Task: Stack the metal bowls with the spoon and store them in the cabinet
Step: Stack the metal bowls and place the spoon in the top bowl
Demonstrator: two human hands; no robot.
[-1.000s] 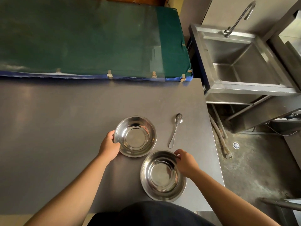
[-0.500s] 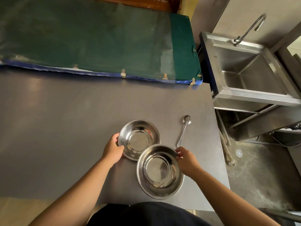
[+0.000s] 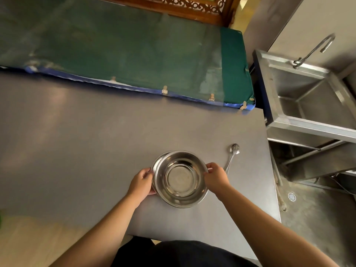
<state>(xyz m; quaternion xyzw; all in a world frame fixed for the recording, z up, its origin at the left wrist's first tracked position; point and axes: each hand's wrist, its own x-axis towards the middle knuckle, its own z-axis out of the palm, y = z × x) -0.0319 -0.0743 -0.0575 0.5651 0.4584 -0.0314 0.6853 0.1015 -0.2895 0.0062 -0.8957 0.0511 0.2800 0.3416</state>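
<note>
We stand at a grey table (image 3: 96, 141) with a dull sheen of light on its left part. Beyond it lies a green mat (image 3: 125, 54) edged in blue, with carved wood (image 3: 185, 8) behind. To our right, a steel sink (image 3: 312, 97) with a curved tap (image 3: 316, 49) stands over a concrete floor (image 3: 317, 218) with a small drain (image 3: 291, 196).

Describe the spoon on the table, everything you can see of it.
The spoon looks like shiny metal, with a small rounded bowl and a thin, plain handle. It lies flat on the grey table near the right edge, bowl end pointing away from the person, handle running back toward the right hand, which hides its tip. It sits apart from the stacked bowls. Whether the hand touches it cannot be told.
</note>
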